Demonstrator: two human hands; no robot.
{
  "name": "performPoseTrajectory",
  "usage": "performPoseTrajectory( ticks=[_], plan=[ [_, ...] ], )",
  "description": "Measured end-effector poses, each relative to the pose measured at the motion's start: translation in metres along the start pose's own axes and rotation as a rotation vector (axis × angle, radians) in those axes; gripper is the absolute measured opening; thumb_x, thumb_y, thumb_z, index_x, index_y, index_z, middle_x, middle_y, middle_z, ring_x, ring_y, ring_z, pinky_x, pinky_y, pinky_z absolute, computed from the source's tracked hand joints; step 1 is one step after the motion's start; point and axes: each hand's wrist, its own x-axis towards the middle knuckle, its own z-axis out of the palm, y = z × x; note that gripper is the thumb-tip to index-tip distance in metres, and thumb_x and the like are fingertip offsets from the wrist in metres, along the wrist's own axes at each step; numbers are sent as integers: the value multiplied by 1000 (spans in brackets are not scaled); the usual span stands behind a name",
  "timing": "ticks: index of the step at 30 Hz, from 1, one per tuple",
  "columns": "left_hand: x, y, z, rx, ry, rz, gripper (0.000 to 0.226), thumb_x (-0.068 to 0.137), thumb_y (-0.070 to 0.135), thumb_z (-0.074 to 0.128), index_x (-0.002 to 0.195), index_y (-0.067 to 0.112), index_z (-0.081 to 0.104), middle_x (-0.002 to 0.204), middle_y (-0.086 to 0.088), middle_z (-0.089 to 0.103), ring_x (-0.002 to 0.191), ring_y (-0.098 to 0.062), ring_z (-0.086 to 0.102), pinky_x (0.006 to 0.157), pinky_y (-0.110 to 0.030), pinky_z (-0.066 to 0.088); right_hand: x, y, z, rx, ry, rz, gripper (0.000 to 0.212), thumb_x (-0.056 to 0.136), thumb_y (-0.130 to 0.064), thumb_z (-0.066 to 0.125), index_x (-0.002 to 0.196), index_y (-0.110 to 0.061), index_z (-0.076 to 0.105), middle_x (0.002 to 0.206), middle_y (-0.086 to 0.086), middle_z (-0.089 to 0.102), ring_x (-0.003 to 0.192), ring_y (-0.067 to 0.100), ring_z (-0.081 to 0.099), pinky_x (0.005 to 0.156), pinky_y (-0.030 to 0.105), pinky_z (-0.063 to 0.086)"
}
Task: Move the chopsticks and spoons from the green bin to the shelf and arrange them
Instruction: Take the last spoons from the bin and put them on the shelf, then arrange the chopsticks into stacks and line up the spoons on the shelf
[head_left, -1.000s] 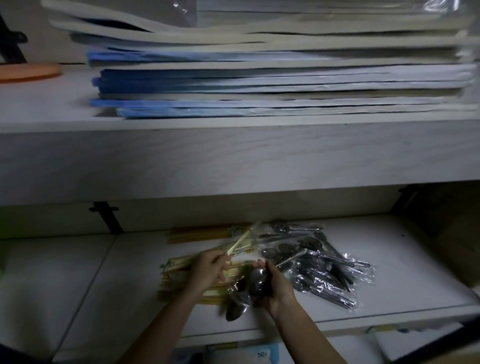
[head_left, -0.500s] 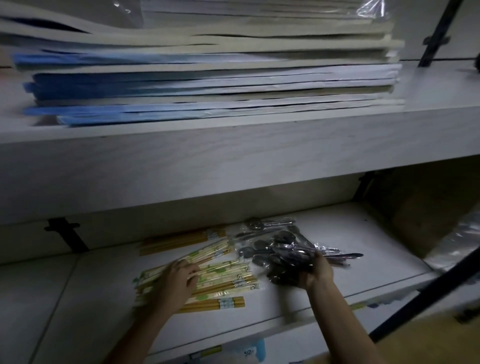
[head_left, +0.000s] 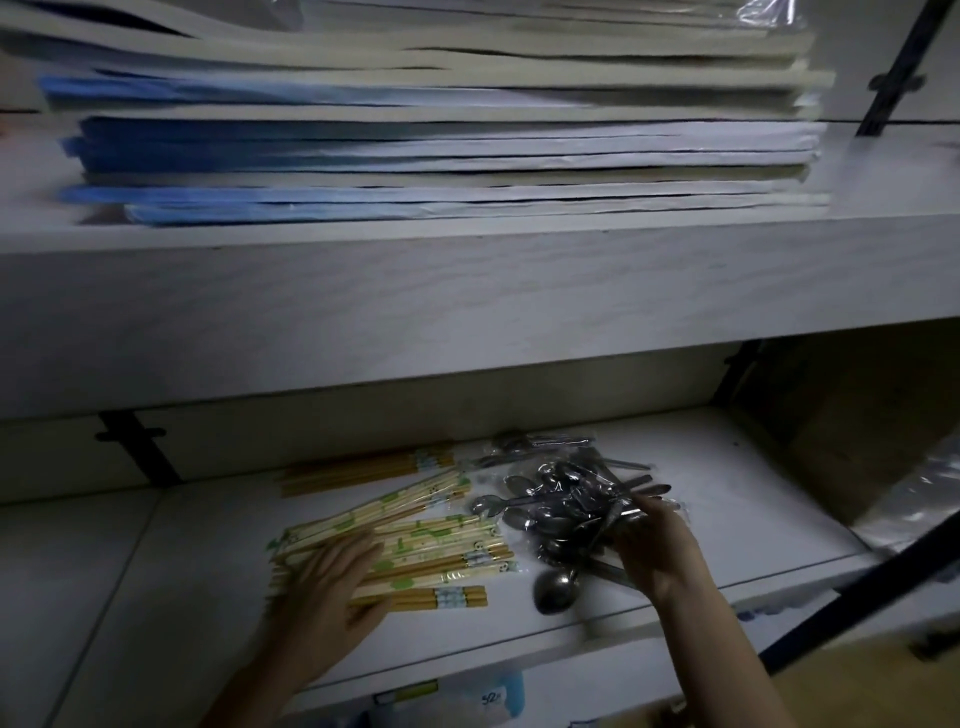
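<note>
Nearest to us, a price label (head_left: 408, 693) sits on the front edge of the shelf (head_left: 727, 493), and our two forearms reach in over it.

Our left hand (head_left: 332, 587) lies flat with its fingers straight, pressing on the near left end of the chopsticks (head_left: 415, 540). These wrapped packs are fanned out loosely, some level and a few slanted across the others. Our right hand (head_left: 657, 551) is on the near right side of the spoons (head_left: 566, 499), a tangled heap in clear plastic. Its fingers bend into the heap, but the blur keeps us from telling whether they pinch a pack or only push it. One loose spoon (head_left: 556, 590) lies apart, just near of the heap, close to the shelf edge.

Farther back, a brown pack (head_left: 363, 467) of chopsticks lies alone near the wall, with a black bracket (head_left: 136, 449) to its left and a cardboard box (head_left: 852, 426) to the far right. Above, the upper shelf (head_left: 467, 291) carries a stack of flat blue and cream packs (head_left: 441, 150).

The green bin is out of view, so we cannot say whether anything is left in it. We judge the moving largely done and the arranging only begun. The chopsticks need squaring up, and the spoons need untangling and lining up beside them.
</note>
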Motion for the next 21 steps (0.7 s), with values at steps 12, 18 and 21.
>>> performPoseTrajectory(
  ticks=[12,18,21],
  plan=[
    [-24,-5,-5,100,2,-45,51,88,59,27,110,29,61,115,10,60,105,-12,57,83,-30,53,-11,23,8,-296,149,-400,33,91,6,44,121,-6,46,105,14,53,93,22,51,66,22,43],
    [-32,-8,-6,133,41,-48,34,76,45,41,98,31,64,98,12,64,90,-10,62,74,-28,54,3,51,37,-1176,-373,-522,12,90,-6,53,96,-12,62,99,-7,61,91,3,58,83,6,43],
    [-35,-12,-6,144,71,-45,29,80,38,40,95,31,64,96,11,63,88,-11,61,73,-28,53,14,69,53,-1540,-551,-664,14,87,-10,58,96,-14,67,103,-4,66,91,9,62,78,7,44]
  ],
)
